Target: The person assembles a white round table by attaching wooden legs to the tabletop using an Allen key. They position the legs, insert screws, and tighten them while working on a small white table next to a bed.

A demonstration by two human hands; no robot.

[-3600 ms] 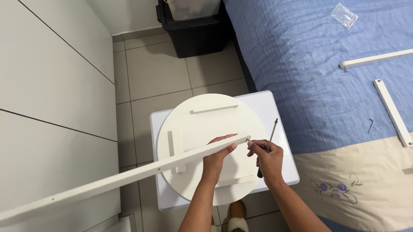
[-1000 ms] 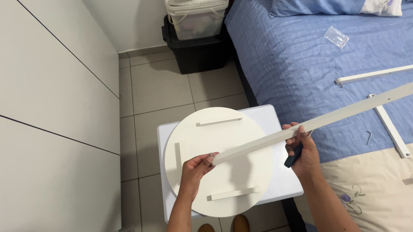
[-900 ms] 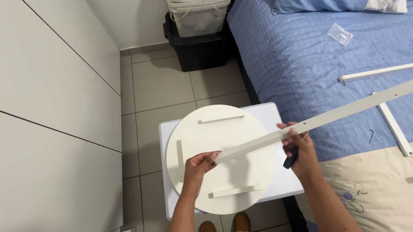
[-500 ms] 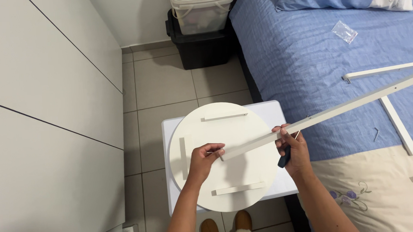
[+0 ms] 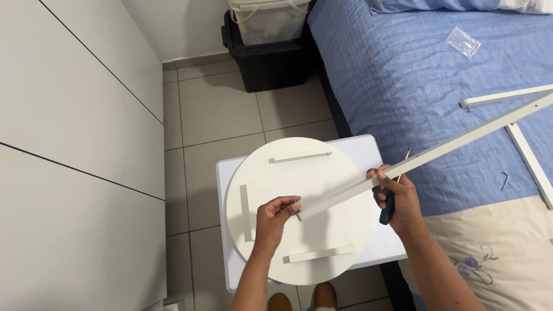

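— What's around us?
— White wardrobe doors (image 5: 57, 121) on the left, grey tiled floor (image 5: 219, 114) below.
— And right?
— A bed (image 5: 410, 75) in blue cover, black bin (image 5: 272, 62) at the wall.
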